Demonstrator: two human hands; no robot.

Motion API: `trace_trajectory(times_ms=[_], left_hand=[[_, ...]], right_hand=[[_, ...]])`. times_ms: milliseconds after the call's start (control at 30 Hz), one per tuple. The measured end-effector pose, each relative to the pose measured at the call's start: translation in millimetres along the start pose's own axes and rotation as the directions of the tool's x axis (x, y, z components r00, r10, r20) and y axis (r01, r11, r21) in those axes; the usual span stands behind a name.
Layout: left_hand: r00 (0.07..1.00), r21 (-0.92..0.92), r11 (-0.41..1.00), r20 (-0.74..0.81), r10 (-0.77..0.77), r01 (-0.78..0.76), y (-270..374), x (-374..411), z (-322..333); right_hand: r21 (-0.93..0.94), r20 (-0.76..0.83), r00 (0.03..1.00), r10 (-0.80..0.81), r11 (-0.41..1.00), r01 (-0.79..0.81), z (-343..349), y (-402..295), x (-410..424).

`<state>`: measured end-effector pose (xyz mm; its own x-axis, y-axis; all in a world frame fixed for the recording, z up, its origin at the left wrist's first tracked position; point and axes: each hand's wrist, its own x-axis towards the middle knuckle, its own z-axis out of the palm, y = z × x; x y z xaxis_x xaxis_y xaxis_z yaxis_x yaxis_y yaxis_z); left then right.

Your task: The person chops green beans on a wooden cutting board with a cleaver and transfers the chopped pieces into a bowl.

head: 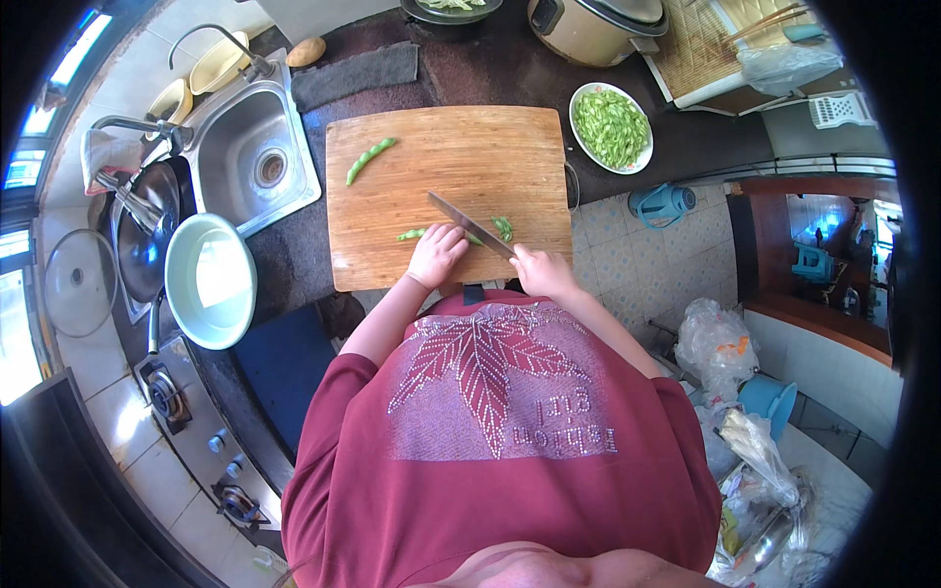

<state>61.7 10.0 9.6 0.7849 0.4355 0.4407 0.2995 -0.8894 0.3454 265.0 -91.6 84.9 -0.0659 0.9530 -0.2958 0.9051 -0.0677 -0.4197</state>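
A wooden cutting board (456, 158) lies on the dark counter before me. My right hand (544, 272) grips a kitchen knife (469, 223), its blade slanting up and left over a green bean pod (412, 234). My left hand (439, 256) presses that pod to the board, fingertips close to the blade and hiding its middle. Right of the blade sits a small pile of green slices (503, 228). Another whole green bean pod (370, 160) rests at the board's upper left. An oval plate (577, 140) heaped with sliced green beans (612, 128) stands beyond the board's right corner.
Left of the board is a steel sink (242, 147); a pale basin (211, 331) of water stands nearer me. A grey cloth (356, 75) and a potato (306, 51) lie behind. At the back right stands a rice cooker (595, 33). A blue thermos (662, 203) is on the floor.
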Motion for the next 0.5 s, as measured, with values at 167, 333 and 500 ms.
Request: trace_trajectory(times_ms=[167,333,500], left_hand=[[1.000,0.016,1.000,-0.013,-0.023,0.023,1.7,-1.6,-0.4],[0.999,0.013,0.999,0.001,-0.033,0.033,0.1,-3.2,3.0],[0.998,0.002,0.999,0.042,-0.037,0.037,0.6,-3.1,1.6]], right_hand=[[0.002,-0.014,1.000,-0.004,1.000,0.004,10.4,4.1,-4.6],[-0.011,0.014,1.000,-0.015,1.000,0.015,6.4,4.1,-6.5],[0.020,0.072,0.997,0.021,1.000,-0.023,0.0,-5.8,-0.3]])
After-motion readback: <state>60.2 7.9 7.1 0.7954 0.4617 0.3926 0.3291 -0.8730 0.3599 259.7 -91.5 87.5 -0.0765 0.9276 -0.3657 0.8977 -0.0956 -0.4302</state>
